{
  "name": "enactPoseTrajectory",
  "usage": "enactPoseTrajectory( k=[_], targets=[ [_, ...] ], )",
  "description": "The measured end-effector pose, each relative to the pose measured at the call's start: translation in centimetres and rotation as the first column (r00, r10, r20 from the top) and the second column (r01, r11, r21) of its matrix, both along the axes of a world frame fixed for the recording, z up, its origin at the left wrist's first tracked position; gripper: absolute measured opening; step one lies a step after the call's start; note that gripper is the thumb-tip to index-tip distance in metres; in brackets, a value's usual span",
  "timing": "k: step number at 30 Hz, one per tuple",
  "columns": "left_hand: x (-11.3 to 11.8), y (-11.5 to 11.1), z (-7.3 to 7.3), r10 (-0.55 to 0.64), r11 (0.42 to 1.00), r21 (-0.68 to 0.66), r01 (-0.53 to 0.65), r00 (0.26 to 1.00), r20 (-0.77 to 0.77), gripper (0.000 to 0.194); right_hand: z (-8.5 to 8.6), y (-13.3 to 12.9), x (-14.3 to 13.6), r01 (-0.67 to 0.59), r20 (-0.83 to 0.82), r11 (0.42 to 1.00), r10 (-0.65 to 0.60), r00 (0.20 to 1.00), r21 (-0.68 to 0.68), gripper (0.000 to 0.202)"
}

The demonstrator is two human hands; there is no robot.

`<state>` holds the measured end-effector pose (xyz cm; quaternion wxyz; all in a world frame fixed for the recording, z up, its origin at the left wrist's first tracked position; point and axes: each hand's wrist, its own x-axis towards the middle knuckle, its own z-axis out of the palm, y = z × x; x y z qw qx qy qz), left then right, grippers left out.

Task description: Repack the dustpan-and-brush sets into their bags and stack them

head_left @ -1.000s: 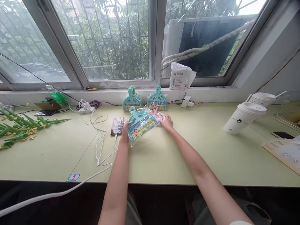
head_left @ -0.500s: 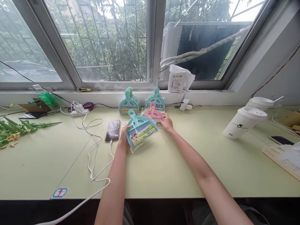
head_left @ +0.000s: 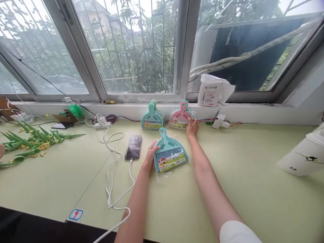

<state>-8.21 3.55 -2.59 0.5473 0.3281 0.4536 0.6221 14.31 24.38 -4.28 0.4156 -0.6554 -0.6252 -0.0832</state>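
Note:
My left hand [head_left: 151,153] grips the left edge of a teal dustpan and brush set [head_left: 169,145] in clear wrap, its printed label facing me. Farther back, my right hand [head_left: 192,128] has its fingers closed on the right edge of a pink dustpan and brush set [head_left: 180,118]. The pink set stands upright against a teal one, of which only the handle and right edge show behind it. To the left of that pair, several teal sets [head_left: 152,118] lean in a row by the window sill.
A phone [head_left: 133,147] on a white charging cable [head_left: 108,189] lies left of my left arm. Green pointed pieces [head_left: 32,140] are heaped at the far left, with part of another person's hand [head_left: 1,151] beside them. A white cup [head_left: 302,157] stands at right; a wrapped packet [head_left: 214,91] sits on the sill.
My right hand has moved the pink set back against the teal one by the sill. The left hand still holds its teal set. The view has turned left.

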Motion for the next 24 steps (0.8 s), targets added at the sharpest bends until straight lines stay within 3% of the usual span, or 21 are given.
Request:
enactPoseTrajectory(
  k=[5,7,9,11,13,17,24],
  targets=[
    [-0.1,-0.7,0.3,-0.065,0.998,-0.005,0.065,0.998,-0.019,0.039,-0.2,-1.4,0.7,0.024,0.148,0.995,-0.038,0.988,0.095,0.057],
    [0.0,-0.8,0.3,-0.051,0.999,-0.011,0.051,0.998,-0.021,0.04,-0.1,-2.6,1.2,-0.058,0.276,0.991,0.023,0.961,0.12,0.064],
    [0.0,-0.7,0.3,-0.036,0.999,-0.016,0.035,0.999,-0.025,0.041,0.0,-3.7,1.6,-0.255,0.474,0.965,0.194,0.859,0.066,0.064],
    [0.1,-0.7,0.3,-0.023,1.0,-0.012,0.023,0.999,-0.026,0.041,-0.2,-4.3,1.9,-0.432,0.625,0.899,0.378,0.683,-0.071,0.057],
    [0.1,-0.6,0.3,-0.028,1.0,-0.002,0.028,0.999,-0.023,0.04,-0.4,-4.3,2.0,-0.47,0.665,0.863,0.461,0.587,-0.184,0.049],
    [0.1,-0.6,0.2,-0.028,0.999,-0.022,0.027,0.999,-0.023,0.042,-1.1,-2.7,1.8,-0.364,0.629,0.899,0.432,0.647,-0.243,0.046],
    [0.3,-0.8,0.2,0.004,1.0,-0.026,-0.006,0.999,-0.04,0.042,-2.6,1.2,1.1,-0.251,0.477,0.937,0.341,0.81,-0.243,0.061]
  ],
)
